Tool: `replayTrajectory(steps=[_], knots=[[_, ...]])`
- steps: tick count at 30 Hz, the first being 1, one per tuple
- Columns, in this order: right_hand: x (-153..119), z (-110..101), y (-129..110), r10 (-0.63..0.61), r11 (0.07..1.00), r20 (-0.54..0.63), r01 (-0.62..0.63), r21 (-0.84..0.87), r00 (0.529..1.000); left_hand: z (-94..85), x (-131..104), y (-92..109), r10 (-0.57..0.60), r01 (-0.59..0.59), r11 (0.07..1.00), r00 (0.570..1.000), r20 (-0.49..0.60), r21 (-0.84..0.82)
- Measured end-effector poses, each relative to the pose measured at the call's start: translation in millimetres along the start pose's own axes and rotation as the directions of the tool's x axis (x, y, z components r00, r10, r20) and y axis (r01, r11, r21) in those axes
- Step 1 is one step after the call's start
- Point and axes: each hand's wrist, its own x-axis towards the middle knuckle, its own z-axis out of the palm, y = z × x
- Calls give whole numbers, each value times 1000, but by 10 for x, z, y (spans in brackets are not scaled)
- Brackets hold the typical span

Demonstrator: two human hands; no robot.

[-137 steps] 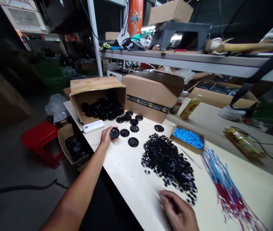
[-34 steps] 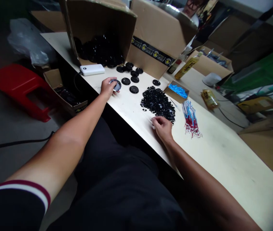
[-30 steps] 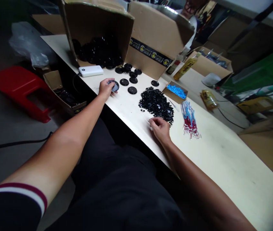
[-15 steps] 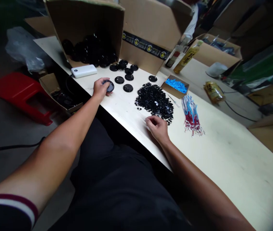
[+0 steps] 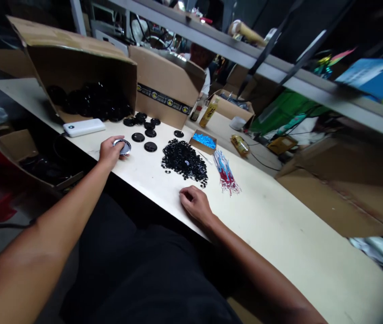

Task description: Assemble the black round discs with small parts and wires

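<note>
My left hand [image 5: 109,152] grips a round black disc [image 5: 123,146] with a shiny face, low over the pale table [image 5: 289,234]. A few more black discs [image 5: 145,135] lie just beyond it. My right hand [image 5: 195,205] rests on the table with fingers curled, just in front of a heap of small black round pieces [image 5: 184,159]; whether it pinches one is hidden. A bundle of red and blue wires [image 5: 225,170] lies to the right of the heap.
A cardboard box on its side [image 5: 73,58] spills black discs; a white power bank [image 5: 84,127] lies before it. A taped box [image 5: 167,85], a small box of blue bits [image 5: 204,140], a yellow bottle [image 5: 209,113] and a shelf [image 5: 279,76] stand behind. A floor box [image 5: 15,146] sits left.
The view has swung up and to the right. My right hand has drawn back from the heap toward the table edge. My left hand still holds the disc.
</note>
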Motion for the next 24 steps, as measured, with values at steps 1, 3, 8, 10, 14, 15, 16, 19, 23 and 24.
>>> replayTrajectory(steps=[1,3,8,10,14,15,16,19,23,24], knots=[[-84,-41,-32,-7,1000,16,8,-30,1000,-6,-6,3,2,-2,1000,1000,8,-6],[-297,-129,-115,-12,997,49,16,-82,999,-22,-12,6,3,-3,1000,1000,24,-12],[-1072,-375,-287,-27,978,106,48,-201,994,-70,18,-3,6,-5,1000,998,70,-8],[-1422,-498,-230,-34,960,124,66,-273,992,-78,40,-4,3,-3,1000,997,79,-3],[-1967,-789,139,88,864,138,-7,-503,987,-59,94,-12,-10,9,1000,999,53,9],[-2050,-858,253,145,826,146,-39,-562,979,-52,113,-23,-10,10,1000,999,47,10],[-2109,-919,361,195,798,169,-56,-600,966,-46,136,-39,-7,6,1000,999,44,8],[-2175,-1024,595,275,741,181,-88,-666,944,-41,205,-105,64,-64,998,996,64,-2],[-2153,-1024,664,292,738,208,-81,-670,934,-43,244,-174,132,-138,989,983,131,45],[-2148,-1018,658,301,738,208,-89,-669,930,-42,244,-185,132,-143,988,981,142,65]])
